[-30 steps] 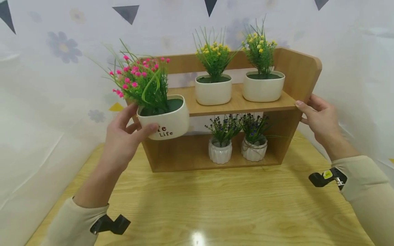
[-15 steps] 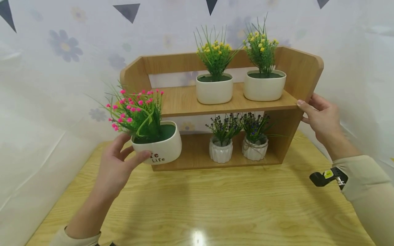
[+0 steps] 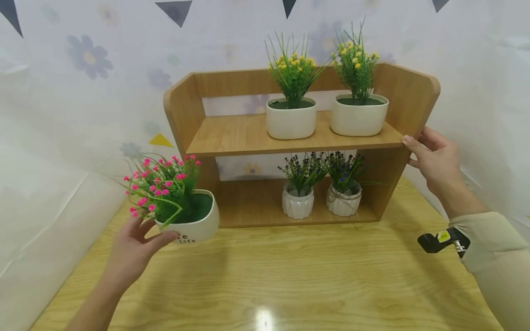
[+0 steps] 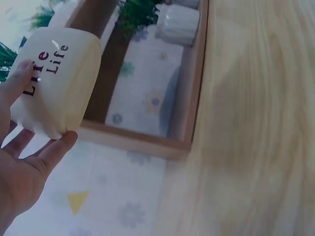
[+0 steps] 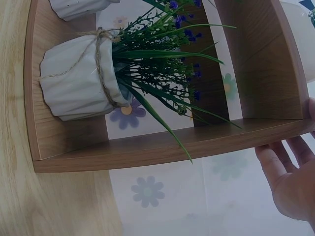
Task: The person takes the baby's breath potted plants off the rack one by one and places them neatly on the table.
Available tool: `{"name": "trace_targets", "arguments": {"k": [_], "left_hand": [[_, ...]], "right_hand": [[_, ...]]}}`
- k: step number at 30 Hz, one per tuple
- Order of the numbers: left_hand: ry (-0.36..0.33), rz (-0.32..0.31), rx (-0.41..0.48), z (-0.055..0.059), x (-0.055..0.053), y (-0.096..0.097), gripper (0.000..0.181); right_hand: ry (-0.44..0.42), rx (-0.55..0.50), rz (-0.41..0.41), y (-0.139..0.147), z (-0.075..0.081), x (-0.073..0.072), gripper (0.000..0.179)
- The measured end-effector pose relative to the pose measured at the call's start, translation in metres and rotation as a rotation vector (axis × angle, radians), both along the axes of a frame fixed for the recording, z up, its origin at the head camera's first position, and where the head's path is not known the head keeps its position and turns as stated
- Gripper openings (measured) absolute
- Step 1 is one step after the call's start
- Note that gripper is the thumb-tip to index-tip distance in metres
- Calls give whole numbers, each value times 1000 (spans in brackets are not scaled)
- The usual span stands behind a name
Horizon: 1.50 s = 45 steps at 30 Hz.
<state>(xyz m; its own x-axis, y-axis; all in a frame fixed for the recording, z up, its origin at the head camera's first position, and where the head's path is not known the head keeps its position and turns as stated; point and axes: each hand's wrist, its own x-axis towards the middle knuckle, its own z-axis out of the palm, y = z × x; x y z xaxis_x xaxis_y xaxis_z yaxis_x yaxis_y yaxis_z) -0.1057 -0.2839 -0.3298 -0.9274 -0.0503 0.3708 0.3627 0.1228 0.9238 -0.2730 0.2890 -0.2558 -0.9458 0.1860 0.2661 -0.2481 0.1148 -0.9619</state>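
Observation:
My left hand (image 3: 131, 255) holds a white oval flowerpot (image 3: 204, 225) with pink artificial flowers, thumb on the front over the lettering and fingers round the far side. The pot hangs tilted above the table, left of the wooden shelf (image 3: 236, 133) and apart from it. In the left wrist view, "Life" shows on the pot (image 4: 64, 81), with fingers beneath its end. My right hand (image 3: 440, 161) grips the shelf's right side panel, thumb at the front edge of the upper board. The right wrist view shows fingers (image 5: 270, 164) against the panel's outer face.
Two white pots with yellow flowers (image 3: 291, 119) (image 3: 359, 117) stand on the upper board. Below are two small ribbed pots (image 3: 298, 204) (image 3: 343, 202) with dark purple flowers, one tied with twine. The wood-grain table (image 3: 314, 276) extends in front; a patterned cloth (image 3: 83, 115) hangs behind.
My left hand has carried the pink-flowered pot down and to the left, from in front of the upper board to low beside the shelf. The right hand keeps its grip on the side panel.

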Motion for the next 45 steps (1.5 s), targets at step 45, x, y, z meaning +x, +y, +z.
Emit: {"name": "trace_targets", "arguments": {"k": [45], "left_hand": [[-264,343,-496,-91,19,-170,83]], "right_hand": [[-23,-90,-1,-4,1,0,62]]}}
